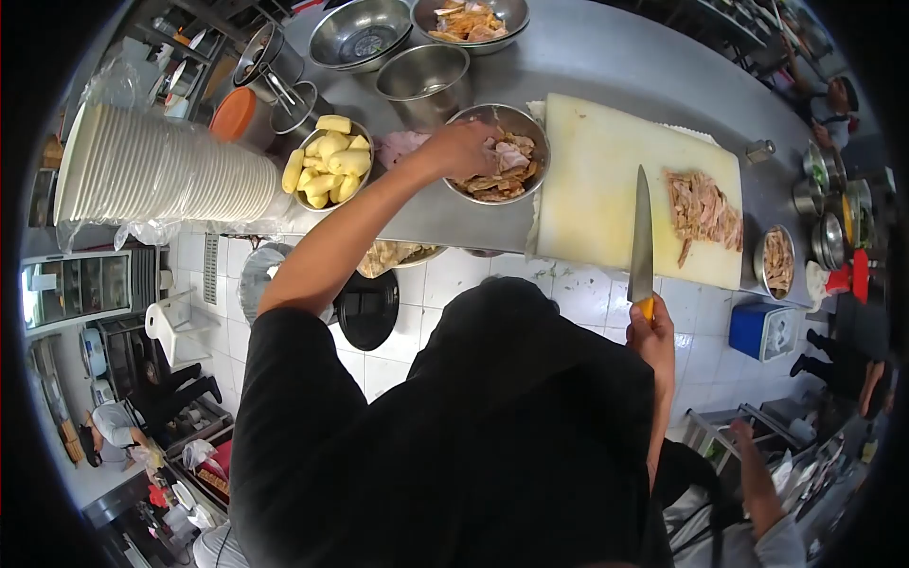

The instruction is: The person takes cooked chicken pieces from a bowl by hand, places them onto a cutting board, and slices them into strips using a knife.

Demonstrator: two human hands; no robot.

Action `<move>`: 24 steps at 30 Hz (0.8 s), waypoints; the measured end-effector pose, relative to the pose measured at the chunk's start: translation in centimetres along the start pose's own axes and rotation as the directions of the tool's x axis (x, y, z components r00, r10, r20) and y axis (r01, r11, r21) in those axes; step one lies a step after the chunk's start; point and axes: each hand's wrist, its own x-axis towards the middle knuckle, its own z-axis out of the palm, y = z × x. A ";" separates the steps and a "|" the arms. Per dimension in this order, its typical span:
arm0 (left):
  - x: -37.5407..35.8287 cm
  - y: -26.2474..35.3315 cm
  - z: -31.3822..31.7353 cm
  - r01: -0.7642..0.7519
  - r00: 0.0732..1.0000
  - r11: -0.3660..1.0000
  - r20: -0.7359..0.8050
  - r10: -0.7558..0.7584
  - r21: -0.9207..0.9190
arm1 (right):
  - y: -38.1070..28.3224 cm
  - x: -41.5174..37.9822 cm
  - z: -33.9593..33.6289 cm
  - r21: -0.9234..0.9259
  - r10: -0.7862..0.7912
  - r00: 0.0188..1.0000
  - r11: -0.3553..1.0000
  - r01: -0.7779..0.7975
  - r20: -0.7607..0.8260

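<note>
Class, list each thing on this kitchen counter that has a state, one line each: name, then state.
left hand: reaching into the bowl of meat
right hand: gripping the knife
knife: point on the cutting board
shredded meat: piled on board
bowl of potatoes: full
plates: stacked

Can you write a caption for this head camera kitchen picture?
Left hand reaches into a bowl of meat; right hand holds a knife.

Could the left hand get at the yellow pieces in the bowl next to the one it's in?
Probably yes. The left hand is in the meat bowl, and the bowl of yellow pieces sits right beside it, uncovered.
</note>
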 end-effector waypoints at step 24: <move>-2.0 8.5 -3.4 -0.113 0.880 0.964 -0.475 -0.016 -0.242 | 0.6 -0.6 -3.1 -0.194 0.050 0.998 0.980 -0.041 0.045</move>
